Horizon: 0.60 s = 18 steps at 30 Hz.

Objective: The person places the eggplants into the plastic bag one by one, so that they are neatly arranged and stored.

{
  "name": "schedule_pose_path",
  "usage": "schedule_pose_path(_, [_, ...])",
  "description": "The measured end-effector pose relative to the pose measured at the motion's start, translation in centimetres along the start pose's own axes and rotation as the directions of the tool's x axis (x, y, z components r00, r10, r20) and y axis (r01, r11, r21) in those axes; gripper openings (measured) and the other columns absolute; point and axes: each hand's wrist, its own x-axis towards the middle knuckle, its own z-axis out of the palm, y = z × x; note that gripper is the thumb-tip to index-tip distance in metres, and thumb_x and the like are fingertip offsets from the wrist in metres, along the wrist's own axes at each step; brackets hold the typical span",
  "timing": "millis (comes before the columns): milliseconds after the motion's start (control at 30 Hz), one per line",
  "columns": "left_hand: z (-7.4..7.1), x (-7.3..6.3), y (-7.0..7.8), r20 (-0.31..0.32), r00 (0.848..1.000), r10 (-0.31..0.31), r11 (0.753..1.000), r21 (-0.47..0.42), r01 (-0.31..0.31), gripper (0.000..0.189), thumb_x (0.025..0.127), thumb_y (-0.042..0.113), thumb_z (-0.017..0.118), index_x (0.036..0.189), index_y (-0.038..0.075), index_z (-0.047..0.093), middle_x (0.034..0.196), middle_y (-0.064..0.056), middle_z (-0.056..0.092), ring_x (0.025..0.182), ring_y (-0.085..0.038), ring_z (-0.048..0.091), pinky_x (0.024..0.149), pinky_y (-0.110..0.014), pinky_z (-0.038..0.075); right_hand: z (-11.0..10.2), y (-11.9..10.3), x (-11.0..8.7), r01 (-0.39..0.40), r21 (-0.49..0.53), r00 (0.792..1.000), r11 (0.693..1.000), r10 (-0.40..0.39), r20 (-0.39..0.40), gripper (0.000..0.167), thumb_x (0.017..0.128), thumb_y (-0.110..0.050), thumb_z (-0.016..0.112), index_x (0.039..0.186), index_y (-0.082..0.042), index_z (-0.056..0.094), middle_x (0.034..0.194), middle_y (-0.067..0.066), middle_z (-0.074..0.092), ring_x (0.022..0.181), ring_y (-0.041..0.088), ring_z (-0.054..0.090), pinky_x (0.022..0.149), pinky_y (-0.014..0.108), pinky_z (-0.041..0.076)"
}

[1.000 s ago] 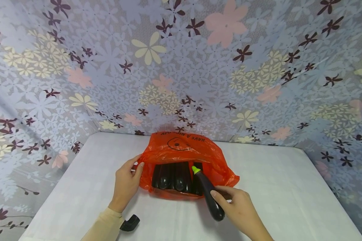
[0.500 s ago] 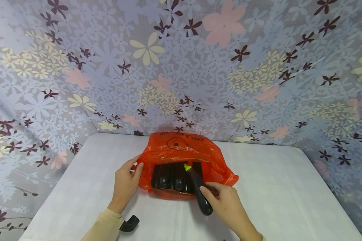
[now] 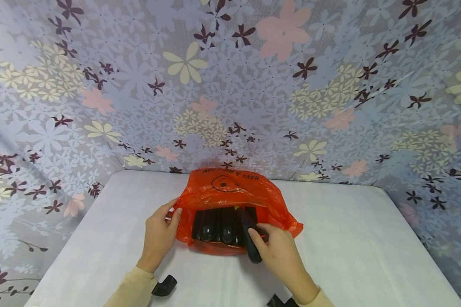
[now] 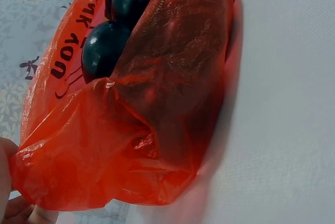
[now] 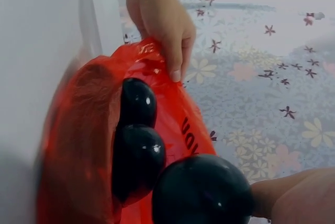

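A red plastic bag [image 3: 238,187] with printed lettering lies on the table, its mouth facing me. Several dark eggplants [image 3: 211,227] rest side by side inside it. My left hand [image 3: 160,232] pinches the left edge of the mouth between thumb and fingers. My right hand [image 3: 279,251] grips another eggplant [image 3: 249,238], its stem end inside the mouth and its rounded end sticking out toward me. In the right wrist view, the held eggplant [image 5: 201,192] shows large in front of the others. The left wrist view shows the bag's crumpled side [image 4: 94,150].
A white-covered table [image 3: 349,238] extends on both sides of the bag. Behind it hangs a flower-patterned cloth [image 3: 230,85]. Black devices show by my left wrist [image 3: 164,285] and my right wrist [image 3: 277,301].
My right hand has moved left and forward, taking the eggplant farther into the bag; its green stem end is now mostly hidden. My left hand keeps its hold on the bag.
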Motion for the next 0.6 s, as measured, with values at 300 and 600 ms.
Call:
schedule_pose_path(300, [-0.1, 0.0, 0.0, 0.007, 1.000, -0.016, 1.000, 0.007, 0.016, 0.037, 0.097, 0.015, 0.068, 0.132, 0.006, 0.066, 0.105, -0.011, 0.071, 0.077, -0.019, 0.062, 0.064, -0.022, 0.056, 1.0, 0.4, 1.1, 0.004, -0.042, 1.000, 0.999, -0.004, -0.016, 0.037, 0.095, -0.030, 0.070, 0.112, 0.003, 0.073, 0.104, 0.014, 0.074, 0.092, 0.027, 0.071, 0.080, 0.045, 0.059])
schedule_pose_path(600, [-0.1, 0.0, 0.0, 0.015, 1.000, -0.023, 1.000, 0.000, 0.023, 0.036, 0.097, 0.015, 0.067, 0.133, 0.007, 0.065, 0.106, -0.010, 0.071, 0.079, -0.019, 0.061, 0.065, -0.023, 0.055, 1.8, 0.9, 1.6, 0.029, -0.047, 0.999, 0.998, -0.031, -0.036, 0.036, 0.097, -0.027, 0.069, 0.110, 0.006, 0.072, 0.102, 0.018, 0.074, 0.095, 0.033, 0.071, 0.083, 0.050, 0.057])
